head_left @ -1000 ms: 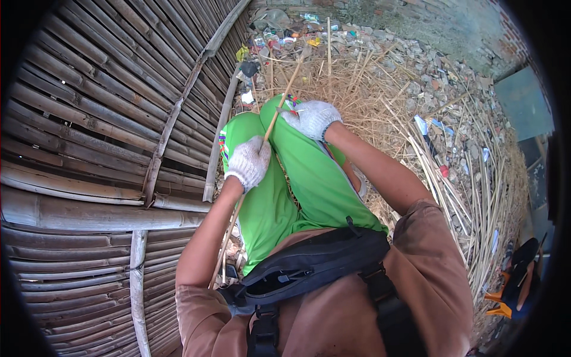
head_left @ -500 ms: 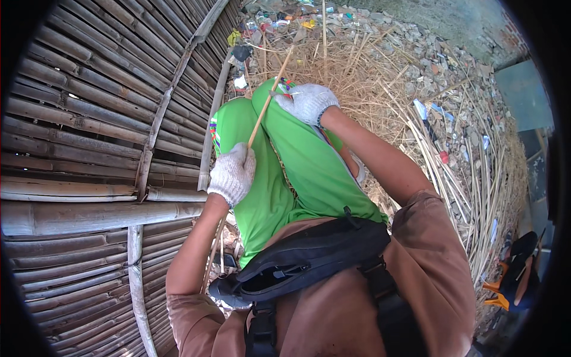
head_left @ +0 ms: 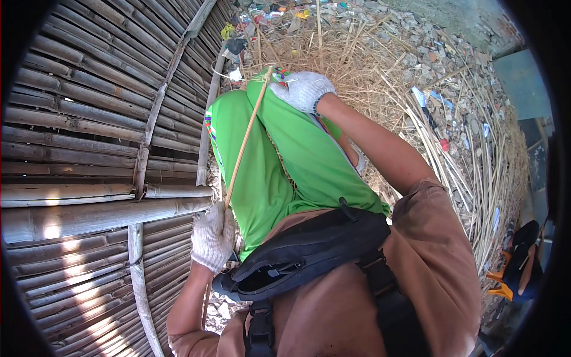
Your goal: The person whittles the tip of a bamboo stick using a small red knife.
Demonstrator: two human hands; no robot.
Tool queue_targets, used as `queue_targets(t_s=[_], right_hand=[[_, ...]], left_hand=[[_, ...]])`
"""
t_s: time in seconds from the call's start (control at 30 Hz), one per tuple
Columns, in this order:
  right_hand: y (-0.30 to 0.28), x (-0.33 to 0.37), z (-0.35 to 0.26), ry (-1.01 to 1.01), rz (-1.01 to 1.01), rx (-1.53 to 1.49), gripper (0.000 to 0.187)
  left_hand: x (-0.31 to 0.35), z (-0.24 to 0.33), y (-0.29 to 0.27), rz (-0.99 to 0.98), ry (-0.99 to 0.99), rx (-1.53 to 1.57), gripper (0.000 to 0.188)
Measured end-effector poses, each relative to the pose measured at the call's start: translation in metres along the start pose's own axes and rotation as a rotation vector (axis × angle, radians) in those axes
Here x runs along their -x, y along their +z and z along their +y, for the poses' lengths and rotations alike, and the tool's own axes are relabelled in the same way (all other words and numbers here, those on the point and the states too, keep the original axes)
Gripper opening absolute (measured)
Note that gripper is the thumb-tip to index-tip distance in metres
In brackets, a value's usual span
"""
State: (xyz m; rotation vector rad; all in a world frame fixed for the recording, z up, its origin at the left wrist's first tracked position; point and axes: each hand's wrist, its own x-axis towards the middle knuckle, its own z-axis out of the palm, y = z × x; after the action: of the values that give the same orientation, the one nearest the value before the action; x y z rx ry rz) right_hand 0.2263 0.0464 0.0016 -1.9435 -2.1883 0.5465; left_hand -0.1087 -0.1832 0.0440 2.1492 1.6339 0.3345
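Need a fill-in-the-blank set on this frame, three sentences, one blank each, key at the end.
1. Both hands wear white knit ____.
2. The left hand and the right hand grip opposite ends of one thin bamboo ____, which lies across the green shorts.
3. The bamboo wall stands on the person's ____ side.

Missing words: gloves; strip; left

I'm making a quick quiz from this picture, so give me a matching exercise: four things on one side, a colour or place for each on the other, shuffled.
Things:
1. left hand
2. right hand
3. shorts
4. bag

Descriptions:
A. green
B. black, strapped across the waist
C. grips the thin stick at its lower end
D. rests at the stick's upper end, on the knee

Pairs: 1-C, 2-D, 3-A, 4-B
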Motion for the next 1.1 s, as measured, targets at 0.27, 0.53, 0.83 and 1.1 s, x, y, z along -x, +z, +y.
queue_targets(t_s=[0.27,0.53,0.83,1.1], right_hand=[[0.011,-0.004,0.005,-0.039,0.088,-0.048,0.069],[0.002,0.001,0.000,-0.037,0.053,0.028,0.084],[0.005,-0.006,0.001,-0.044,0.027,0.030,0.081],[0.011,-0.005,0.008,-0.020,0.071,-0.009,0.073]], left_hand=[[-0.002,-0.002,0.002,-0.097,-0.112,0.326,0.029],[-0.138,0.026,0.022,-0.225,-0.312,0.896,0.029],[-0.219,0.039,0.046,-0.175,-0.243,0.789,0.029],[-0.158,0.027,0.038,-0.159,-0.224,0.631,0.036]])
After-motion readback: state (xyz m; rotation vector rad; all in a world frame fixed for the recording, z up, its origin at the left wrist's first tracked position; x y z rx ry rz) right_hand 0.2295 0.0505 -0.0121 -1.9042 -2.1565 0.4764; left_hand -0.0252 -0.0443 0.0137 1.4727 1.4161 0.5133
